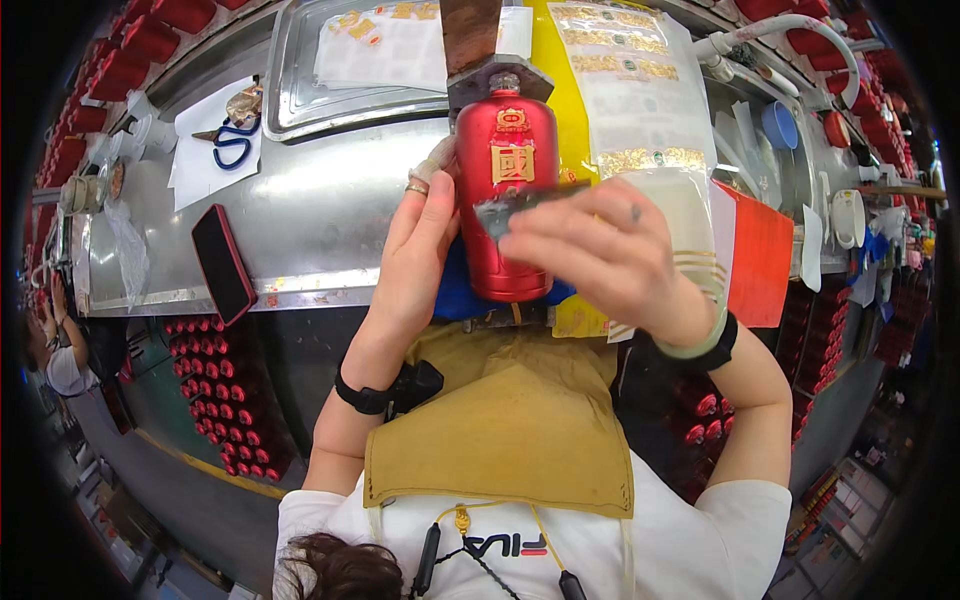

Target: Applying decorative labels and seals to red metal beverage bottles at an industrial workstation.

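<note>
A glossy red bottle [483, 248] with gold raised characters lies with its neck end away from me, against a dark metal holder [498, 72]. My left hand [424, 225] grips the bottle's left side, thumb along it; pale covers wrap some fingertips. Over the bottle's lower half, my right hand [595, 245] pinches a dark grey flat piece [493, 212], blurred, whose exact kind I cannot make out. That piece sits just below the gold character plate and hides part of the red surface. Whether it touches the bottle is unclear.
Sheets of gold stickers [640, 100] lie on the right over a yellow sheet [566, 95]. A metal tray [300, 95] stands at the back left. Scissors [233, 143], a phone [222, 262] at the front edge, a red sheet [757, 260] and a blue cup [779, 126] surround me.
</note>
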The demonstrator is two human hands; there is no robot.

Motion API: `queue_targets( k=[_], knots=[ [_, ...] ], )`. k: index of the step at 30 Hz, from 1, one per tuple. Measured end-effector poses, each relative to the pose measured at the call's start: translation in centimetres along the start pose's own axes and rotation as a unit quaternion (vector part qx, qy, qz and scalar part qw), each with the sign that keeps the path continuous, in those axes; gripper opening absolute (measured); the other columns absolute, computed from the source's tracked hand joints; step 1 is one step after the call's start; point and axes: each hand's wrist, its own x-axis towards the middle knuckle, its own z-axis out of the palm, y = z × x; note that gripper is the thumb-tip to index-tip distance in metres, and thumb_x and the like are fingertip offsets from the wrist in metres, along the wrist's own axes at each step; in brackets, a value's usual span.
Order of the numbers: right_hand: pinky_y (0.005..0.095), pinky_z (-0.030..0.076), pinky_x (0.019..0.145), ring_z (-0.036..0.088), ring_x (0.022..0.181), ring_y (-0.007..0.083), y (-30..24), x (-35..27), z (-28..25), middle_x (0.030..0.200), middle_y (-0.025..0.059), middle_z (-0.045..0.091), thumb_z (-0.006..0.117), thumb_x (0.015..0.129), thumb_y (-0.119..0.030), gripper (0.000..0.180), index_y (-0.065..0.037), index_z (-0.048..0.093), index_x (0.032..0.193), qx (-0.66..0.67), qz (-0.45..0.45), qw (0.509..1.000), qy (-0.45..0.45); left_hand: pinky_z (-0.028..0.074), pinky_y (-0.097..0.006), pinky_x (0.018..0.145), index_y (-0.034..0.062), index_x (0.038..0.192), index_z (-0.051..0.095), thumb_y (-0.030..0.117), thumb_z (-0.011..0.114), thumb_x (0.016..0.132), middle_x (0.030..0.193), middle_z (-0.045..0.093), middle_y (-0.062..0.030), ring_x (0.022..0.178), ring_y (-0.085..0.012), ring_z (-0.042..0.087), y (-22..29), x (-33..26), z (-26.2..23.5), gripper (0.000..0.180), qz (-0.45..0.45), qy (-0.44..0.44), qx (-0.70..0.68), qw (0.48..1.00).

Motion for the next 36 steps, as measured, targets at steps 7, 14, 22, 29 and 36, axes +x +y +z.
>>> queue_targets(
  k=[7,14,22,29,36],
  knots=[
    [0.0350,0.054,0.078,0.066,0.090,0.0312,0.1,0.7,1.8,0.106,0.0146,0.064,0.075,0.085,-0.001,0.040,0.000,0.058,0.121,0.301,0.395,0.849,0.180,0.036,-0.038,0.118,-0.0023,0.159,0.021,0.010,0.061,0.103,0.158,0.037,-0.0178,0.142,-0.0229,0.044,-0.6,0.1,0.6,0.070,0.069,-0.015,0.125,0.990],
    [0.0397,0.049,0.074,0.059,0.087,0.0328,0.1,-1.0,3.0,0.101,0.0150,0.057,0.073,0.086,0.002,0.032,-0.001,0.059,0.114,0.059,0.354,0.919,0.165,0.039,-0.038,0.116,-0.0038,0.159,0.015,0.013,0.061,0.104,0.157,0.038,-0.0188,0.139,-0.0242,0.047,-0.5,0.1,0.5,0.074,0.075,-0.016,0.163,0.984],
    [0.0336,0.051,0.068,0.063,0.078,0.0216,1.9,-3.1,2.1,0.098,0.0105,0.060,0.071,0.088,0.002,0.027,-0.002,0.062,0.113,0.041,0.396,0.900,0.175,0.020,-0.056,0.123,0.0268,0.122,0.078,0.078,0.037,0.094,0.160,0.035,-0.0227,0.152,-0.0450,0.019,0.7,0.3,-3.0,0.071,0.381,-0.135,0.674,0.618],
    [0.0323,0.052,0.074,0.064,0.080,0.0198,1.1,-3.3,2.4,0.102,0.0096,0.066,0.068,0.091,0.003,0.027,-0.001,0.060,0.116,0.167,0.425,0.872,0.175,0.025,-0.056,0.121,0.0337,0.132,0.071,0.084,0.033,0.089,0.166,0.026,-0.0149,0.151,-0.0428,0.018,4.4,8.3,-3.7,0.076,0.476,-0.091,0.701,0.524],
    [0.0303,0.047,0.070,0.060,0.076,0.0141,5.0,-3.4,-0.9,0.079,0.0068,0.057,0.070,0.095,-0.012,0.018,-0.001,0.060,0.105,0.112,0.497,0.861,-0.002,0.021,-0.056,0.123,0.0335,0.127,0.074,0.085,0.038,0.084,0.161,0.039,-0.0103,0.149,-0.0434,0.023,3.5,7.0,-2.9,0.076,0.456,-0.087,0.665,0.585]
  ],
)
